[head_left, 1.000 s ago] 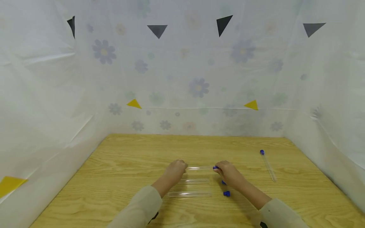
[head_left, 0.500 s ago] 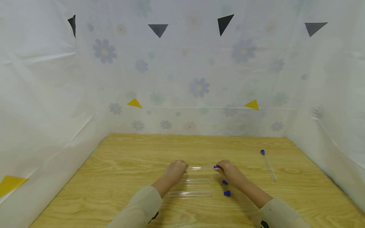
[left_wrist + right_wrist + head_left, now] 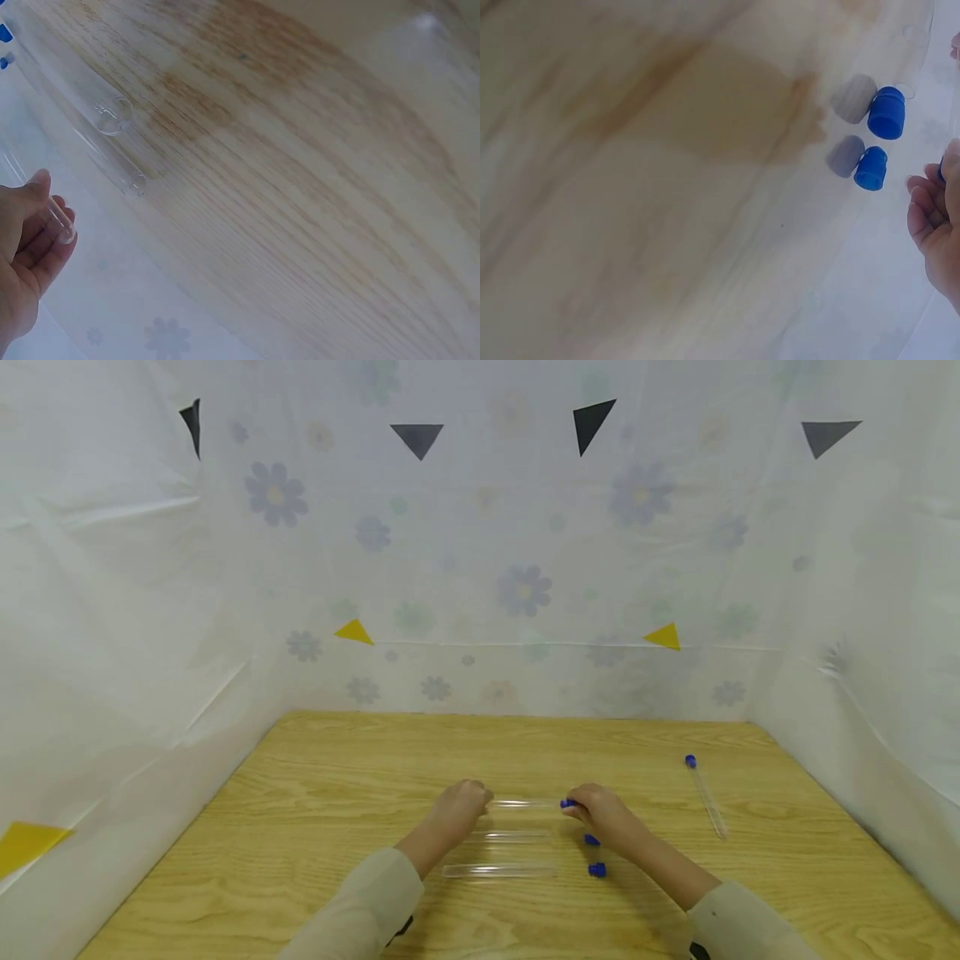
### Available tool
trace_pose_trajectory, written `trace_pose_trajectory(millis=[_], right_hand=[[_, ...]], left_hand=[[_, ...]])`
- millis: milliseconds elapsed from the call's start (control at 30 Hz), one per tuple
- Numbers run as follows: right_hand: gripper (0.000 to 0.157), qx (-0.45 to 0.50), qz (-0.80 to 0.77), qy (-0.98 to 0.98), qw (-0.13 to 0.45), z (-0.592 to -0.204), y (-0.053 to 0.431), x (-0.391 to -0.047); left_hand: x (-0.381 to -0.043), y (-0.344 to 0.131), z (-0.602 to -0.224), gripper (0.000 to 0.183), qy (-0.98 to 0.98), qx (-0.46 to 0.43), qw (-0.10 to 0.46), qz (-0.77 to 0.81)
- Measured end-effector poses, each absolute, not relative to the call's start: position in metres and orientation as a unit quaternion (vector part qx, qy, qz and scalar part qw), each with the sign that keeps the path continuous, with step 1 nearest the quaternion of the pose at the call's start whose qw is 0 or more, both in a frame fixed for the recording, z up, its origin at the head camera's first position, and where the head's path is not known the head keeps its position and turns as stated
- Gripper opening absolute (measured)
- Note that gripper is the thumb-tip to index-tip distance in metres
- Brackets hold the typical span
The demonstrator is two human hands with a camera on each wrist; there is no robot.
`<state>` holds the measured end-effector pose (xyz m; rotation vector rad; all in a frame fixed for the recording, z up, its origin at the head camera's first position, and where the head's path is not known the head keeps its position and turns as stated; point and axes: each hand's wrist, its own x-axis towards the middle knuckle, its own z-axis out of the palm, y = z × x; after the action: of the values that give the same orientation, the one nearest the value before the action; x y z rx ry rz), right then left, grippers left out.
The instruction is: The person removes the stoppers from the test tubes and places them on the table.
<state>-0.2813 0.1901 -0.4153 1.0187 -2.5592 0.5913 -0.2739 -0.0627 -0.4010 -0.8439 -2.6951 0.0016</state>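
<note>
My left hand (image 3: 454, 815) holds a clear test tube (image 3: 521, 803) near its rounded end; in the left wrist view that tube (image 3: 62, 221) lies between thumb and fingers. At the tube's other end my right hand (image 3: 604, 817) pinches a blue cap (image 3: 567, 803). The cap is at or very near the tube's mouth; whether it is seated I cannot tell. Only a sliver of it shows in the right wrist view. Nearer to me lie two more clear tubes, a middle tube (image 3: 510, 837) and a front tube (image 3: 498, 871), with a loose blue cap (image 3: 592, 840) and another cap (image 3: 597, 870) to their right.
A capped test tube (image 3: 707, 797) lies apart at the right, its blue cap toward the back. The wood-grain table (image 3: 337, 760) is bounded by white flowered sheeting (image 3: 465, 568) behind and at both sides.
The right hand's cap shifts slightly between frames while that hand stays at the tube's end. Both hands stay almost in place; the tubes and caps on the table have not moved.
</note>
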Motion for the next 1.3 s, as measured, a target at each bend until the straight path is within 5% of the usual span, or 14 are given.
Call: trace_pose_trajectory(millis=[1300], right_hand=[[0.005,0.351,0.216,-0.898,0.156,-0.4192,0.1914,-0.2814]], left_hand=[[-0.2726,-0.0665,-0.4023,0.009,-0.933,-0.306,0.188,0.002]])
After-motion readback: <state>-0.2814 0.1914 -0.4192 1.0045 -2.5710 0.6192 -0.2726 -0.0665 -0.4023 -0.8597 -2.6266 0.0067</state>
